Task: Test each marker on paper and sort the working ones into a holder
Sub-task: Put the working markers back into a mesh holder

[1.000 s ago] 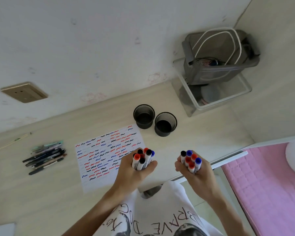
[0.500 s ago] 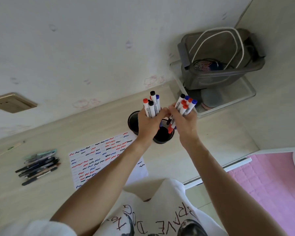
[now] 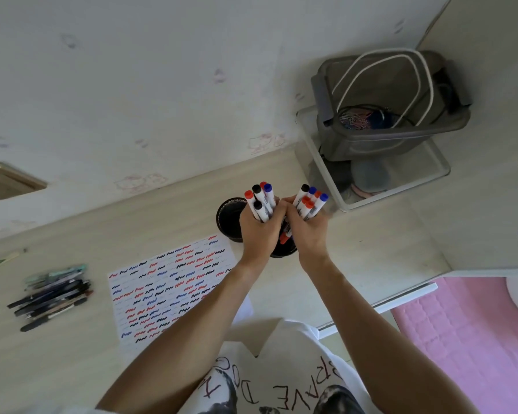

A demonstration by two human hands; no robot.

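Head view: left hand (image 3: 259,231) and right hand (image 3: 307,231), knuckles touching, each grip a marker bundle (image 3: 260,201) above two black holders (image 3: 229,218); scribbled paper (image 3: 168,282) lies left.

Large hand-drawn capitals on the front of the person's white T-shirt (image 3: 281,380), seen upside down from the head camera, read "BRAVE DOG". Small dark print runs along the white marker barrels (image 3: 310,209) but is too fine to read. The paper sheet (image 3: 168,282) carries only scribbles.
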